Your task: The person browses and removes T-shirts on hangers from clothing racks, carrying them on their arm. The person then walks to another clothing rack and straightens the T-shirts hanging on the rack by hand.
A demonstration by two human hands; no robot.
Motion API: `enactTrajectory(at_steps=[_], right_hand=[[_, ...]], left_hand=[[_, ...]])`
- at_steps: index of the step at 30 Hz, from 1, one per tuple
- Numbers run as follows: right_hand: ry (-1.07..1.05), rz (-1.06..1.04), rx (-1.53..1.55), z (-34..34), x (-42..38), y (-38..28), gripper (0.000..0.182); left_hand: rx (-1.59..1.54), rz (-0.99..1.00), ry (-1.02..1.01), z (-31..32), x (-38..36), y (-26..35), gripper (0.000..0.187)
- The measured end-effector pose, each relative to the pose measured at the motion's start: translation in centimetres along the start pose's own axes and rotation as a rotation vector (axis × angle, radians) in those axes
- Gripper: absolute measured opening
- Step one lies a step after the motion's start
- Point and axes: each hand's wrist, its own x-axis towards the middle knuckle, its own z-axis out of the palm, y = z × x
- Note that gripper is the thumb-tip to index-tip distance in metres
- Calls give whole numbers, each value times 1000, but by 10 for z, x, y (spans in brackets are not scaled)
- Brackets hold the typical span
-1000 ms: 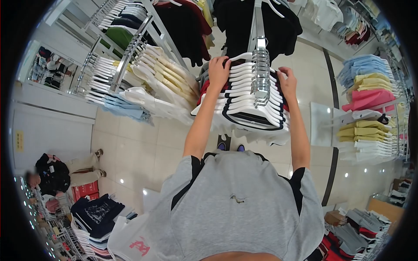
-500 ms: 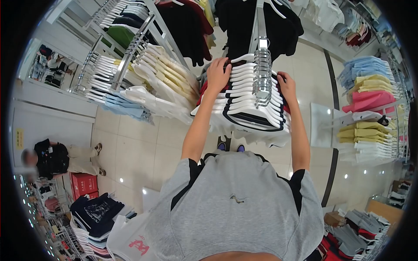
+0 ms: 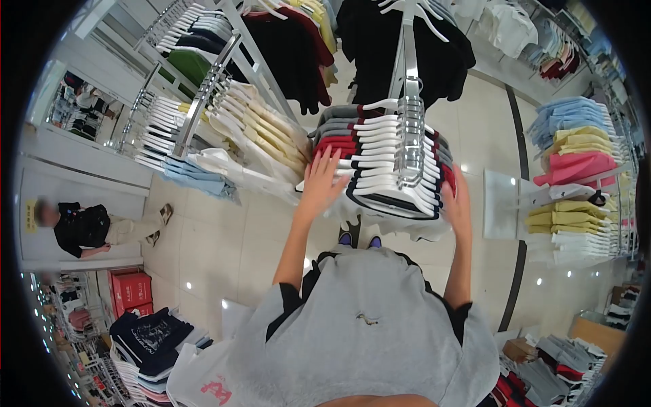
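A row of shirts on white hangers [image 3: 380, 152] hangs from a metal rack arm [image 3: 409, 57] in front of me. Grey shirts [image 3: 332, 124] are at the far end, red shirts [image 3: 336, 144] come after them, and white shirts [image 3: 380, 210] with dark neck trim hang nearest. My left hand [image 3: 321, 186] is open with fingers spread at the left shoulders of the red and white shirts. On the opposite side, my right hand [image 3: 459, 201] is open, fingers stretched out, beside the right shoulders. It is slightly blurred, so contact is hard to judge.
Black shirts [image 3: 407, 51] hang farther along the rack. Cream and yellow garments [image 3: 261, 129] hang close on the left, and a rail of coloured clothes [image 3: 576, 159] stands at right. A person [image 3: 81, 227] stands at far left, near red boxes [image 3: 130, 288].
Both hands have moved back toward me along the row, and their fingers have straightened. Grey and red shoulders now show at the far end. The person at left has changed stance.
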Motion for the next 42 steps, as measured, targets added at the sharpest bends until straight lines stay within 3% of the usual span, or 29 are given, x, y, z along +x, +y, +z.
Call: enactTrajectory(at_steps=[2, 5, 8, 10, 13, 24, 28, 29, 30, 35, 42], right_hand=[[-15, -21, -21, -1, -30, -15, 69], [-97, -207, -470, 14, -54, -33, 75], [5, -197, -535, 31, -45, 0, 70], [88, -235, -526, 36, -25, -1, 64], [186, -386, -550, 45, 4, 15, 61], [247, -464, -566, 48, 110, 46, 55], [220, -445, -515, 49, 131, 50, 58], [219, -446, -515, 49, 132, 49, 58], [170, -449, -571, 49, 131, 45, 64], [20, -362, -708, 52, 103, 27, 84], [-132, -287, -684, 44, 37, -8, 75]], left_hand=[[-48, -6, 35, 3, -26, -1, 75], [107, 142, 83, -5, -37, 28, 88], [178, 197, 221, 14, -13, 30, 87], [151, 202, 178, 16, 5, 32, 87], [289, 230, 288, 27, 34, 30, 84], [274, 298, 495, 53, 131, 17, 64], [262, 293, 482, 49, 151, 19, 69], [225, 294, 379, 45, 153, 22, 74], [186, 293, 277, 40, 152, 26, 80], [177, 277, 230, 37, 127, 39, 81], [82, 282, 119, 24, 58, 51, 72]])
